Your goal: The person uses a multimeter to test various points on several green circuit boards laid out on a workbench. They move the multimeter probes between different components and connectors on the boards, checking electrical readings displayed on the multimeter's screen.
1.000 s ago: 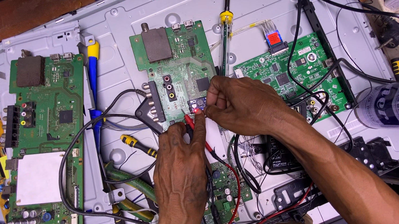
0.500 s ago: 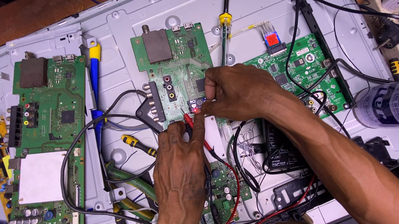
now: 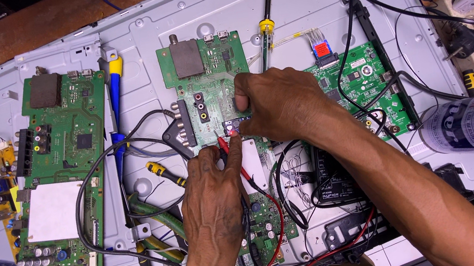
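Red probe tip (image 3: 227, 143), perhaps hidden under hands (image 3: 239, 145).

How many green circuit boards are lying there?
3: a long board at left, a middle board under the hands, a smaller board at right. Others may be hidden.

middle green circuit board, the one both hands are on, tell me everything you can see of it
The middle circuit board is green, flat and rectangular, lying face up on the grey metal panel. A dull metal box sits near its top edge beside small sockets, and a black connector block runs along its left side. The right hand rests on its right part, fingers pressed at a small component. The left hand holds a red probe whose tip touches the same spot. Its lower part is hidden under both hands.
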